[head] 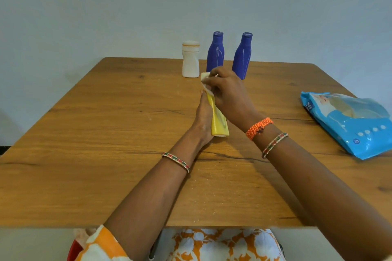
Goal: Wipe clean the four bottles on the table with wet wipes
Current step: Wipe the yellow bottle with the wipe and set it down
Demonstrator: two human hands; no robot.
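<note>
- I am gripping the yellow bottle (219, 122) in my left hand (203, 121), fingers curled round its far side, holding it just above the middle of the table (106, 133).
- The bottle's long axis is running away from me, base nearest me and top pointing toward the far edge, tilted slightly left.
- My right hand (229, 93) is clamping a white wet wipe (205, 79) over the bottle's top end, fingers curled round it.
- Beyond my hands, three bottles are standing upright in a row near the far edge: a white bottle (190, 59) on the left, a blue bottle (216, 52) in the middle, partly behind my right hand, and a second blue bottle (242, 55) on the right.
- A blue pack of wipes (350, 123) is lying flat at the right edge of the table, well apart from the bottles.
</note>
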